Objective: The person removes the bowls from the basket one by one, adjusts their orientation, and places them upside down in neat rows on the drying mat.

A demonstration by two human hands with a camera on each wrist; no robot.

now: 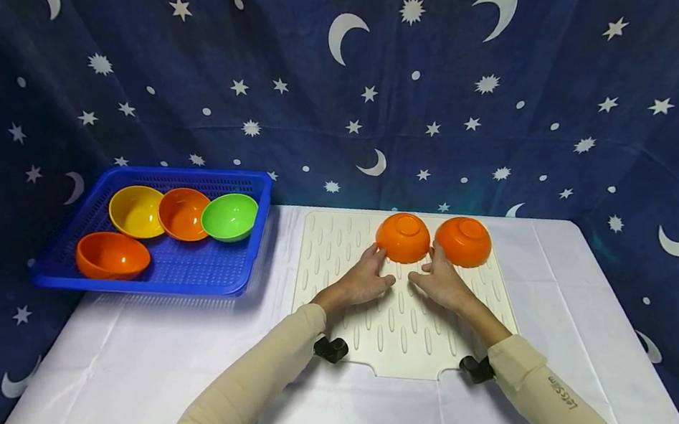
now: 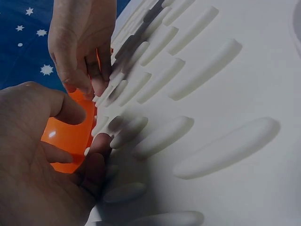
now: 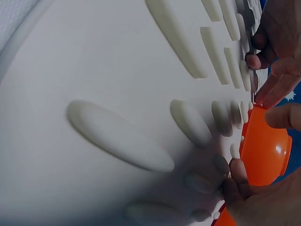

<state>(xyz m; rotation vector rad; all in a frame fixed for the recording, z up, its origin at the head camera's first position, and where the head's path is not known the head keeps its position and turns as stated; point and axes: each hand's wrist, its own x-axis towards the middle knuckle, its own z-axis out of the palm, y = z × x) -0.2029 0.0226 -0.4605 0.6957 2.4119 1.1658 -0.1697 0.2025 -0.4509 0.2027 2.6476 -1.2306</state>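
Note:
Two orange bowls lie upside down side by side on the far part of a cream ridged mat (image 1: 403, 319). My left hand (image 1: 359, 282) is at the near left side of the left orange bowl (image 1: 403, 238), fingertips right at its rim and thumb held apart. In the gap toward the right orange bowl (image 1: 464, 241), my right hand (image 1: 444, 284) has its fingers by the left bowl's other side, its thumb also spread away. The right wrist view shows the left bowl's orange wall (image 3: 263, 150) between both hands, with loosely bent fingers close to the rim.
A blue slotted basket (image 1: 129, 289) stands at the back left, holding a yellow bowl (image 1: 136, 211), a green bowl (image 1: 230, 217) and two orange bowls (image 1: 185, 213). White cloth (image 1: 110, 389) covers the table. A dark curtain (image 1: 306, 64) with moons and stars hangs behind.

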